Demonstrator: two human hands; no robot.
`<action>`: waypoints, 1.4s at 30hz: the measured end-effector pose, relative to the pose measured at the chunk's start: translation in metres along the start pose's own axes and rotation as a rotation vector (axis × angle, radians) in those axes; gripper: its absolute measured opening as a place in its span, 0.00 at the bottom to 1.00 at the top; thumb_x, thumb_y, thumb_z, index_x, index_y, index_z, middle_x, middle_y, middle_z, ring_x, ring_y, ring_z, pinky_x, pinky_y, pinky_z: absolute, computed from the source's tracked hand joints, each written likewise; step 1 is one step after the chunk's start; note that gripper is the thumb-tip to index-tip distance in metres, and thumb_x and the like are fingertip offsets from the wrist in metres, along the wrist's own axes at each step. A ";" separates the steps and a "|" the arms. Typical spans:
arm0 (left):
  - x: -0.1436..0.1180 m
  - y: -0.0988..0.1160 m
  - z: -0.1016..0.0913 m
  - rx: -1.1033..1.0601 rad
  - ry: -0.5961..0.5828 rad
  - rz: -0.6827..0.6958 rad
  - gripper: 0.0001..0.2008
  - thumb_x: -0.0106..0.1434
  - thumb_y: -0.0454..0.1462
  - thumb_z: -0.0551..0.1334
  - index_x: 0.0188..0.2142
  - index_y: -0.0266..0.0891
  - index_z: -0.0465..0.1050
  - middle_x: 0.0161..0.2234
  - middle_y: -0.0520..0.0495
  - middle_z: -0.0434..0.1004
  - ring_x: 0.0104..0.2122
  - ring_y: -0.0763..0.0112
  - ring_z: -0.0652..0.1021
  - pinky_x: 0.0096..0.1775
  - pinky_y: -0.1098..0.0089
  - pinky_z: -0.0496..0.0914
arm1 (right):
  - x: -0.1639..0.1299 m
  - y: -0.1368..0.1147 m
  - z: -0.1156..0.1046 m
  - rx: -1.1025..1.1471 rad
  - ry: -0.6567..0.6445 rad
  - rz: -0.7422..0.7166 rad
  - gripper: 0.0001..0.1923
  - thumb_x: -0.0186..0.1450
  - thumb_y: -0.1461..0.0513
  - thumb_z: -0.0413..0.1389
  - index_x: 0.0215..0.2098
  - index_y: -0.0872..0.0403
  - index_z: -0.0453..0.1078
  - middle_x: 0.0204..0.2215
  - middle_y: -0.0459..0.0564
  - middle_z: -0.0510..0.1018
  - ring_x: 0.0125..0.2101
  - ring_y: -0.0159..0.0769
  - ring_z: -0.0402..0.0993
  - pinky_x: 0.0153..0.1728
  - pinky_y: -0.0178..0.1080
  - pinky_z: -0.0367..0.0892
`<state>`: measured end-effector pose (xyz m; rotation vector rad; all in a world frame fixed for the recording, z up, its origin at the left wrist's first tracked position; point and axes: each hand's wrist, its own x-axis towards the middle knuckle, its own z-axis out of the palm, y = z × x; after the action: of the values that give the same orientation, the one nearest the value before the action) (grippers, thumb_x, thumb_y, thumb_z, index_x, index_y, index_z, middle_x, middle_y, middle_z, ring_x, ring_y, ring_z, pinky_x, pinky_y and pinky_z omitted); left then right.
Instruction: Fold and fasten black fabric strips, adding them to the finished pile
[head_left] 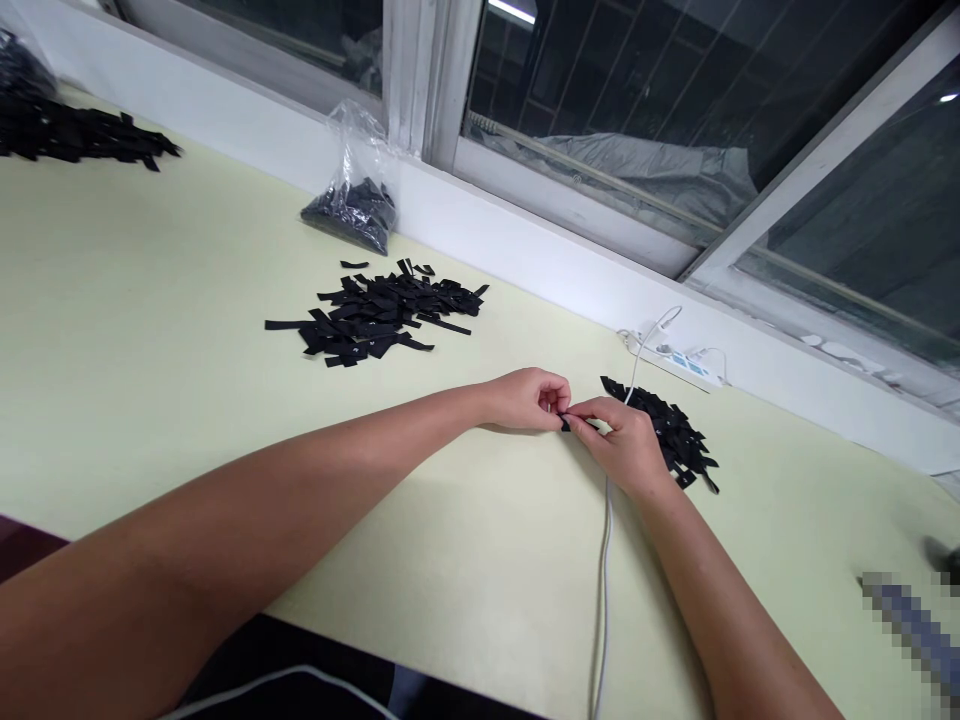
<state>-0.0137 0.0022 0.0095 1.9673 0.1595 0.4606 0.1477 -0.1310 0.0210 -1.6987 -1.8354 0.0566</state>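
Just left of the white cable (606, 560), a small black ribbon (566, 425) is held between the person's two hands, at the pale green table (465, 540). Only a bit of it peeps out from the fingertips: narrow, dull, plain black. The rest is covered, so I can't tell its full length or whether it is folded. The left hand (517, 398), left of the cable, has its thumb and fingertips pinched on one end. The right hand (628, 445), over the cable, has thumb and forefinger clamped on the ribbon too. Right of the cable, partly behind that hand, lies a small heap (679, 430) of similar black pieces, a few showing tiny white marks. Well left of the cable spreads a larger heap (382, 310), its flat pieces loosely crossed, with a clear bag (352, 210) of dark pieces beyond it. A white power strip (690, 368) sits near the cable's far end.
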 end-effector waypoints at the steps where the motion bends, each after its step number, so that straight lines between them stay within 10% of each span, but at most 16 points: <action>1: 0.000 0.000 0.000 -0.003 -0.011 0.005 0.07 0.50 0.32 0.63 0.31 0.38 0.69 0.27 0.53 0.69 0.28 0.74 0.69 0.32 0.71 0.64 | 0.000 0.000 0.000 -0.002 -0.002 -0.013 0.08 0.65 0.56 0.56 0.36 0.47 0.77 0.34 0.47 0.81 0.35 0.37 0.76 0.38 0.40 0.69; 42: 0.001 -0.004 0.001 0.129 0.013 0.019 0.09 0.53 0.37 0.68 0.29 0.38 0.68 0.24 0.56 0.65 0.25 0.76 0.65 0.29 0.72 0.59 | 0.000 0.002 0.006 0.046 -0.050 0.133 0.08 0.63 0.57 0.56 0.33 0.50 0.76 0.30 0.48 0.80 0.30 0.35 0.74 0.30 0.37 0.66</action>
<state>-0.0123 0.0037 0.0060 2.0942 0.1828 0.4853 0.1470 -0.1279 0.0153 -1.7995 -1.7406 0.1965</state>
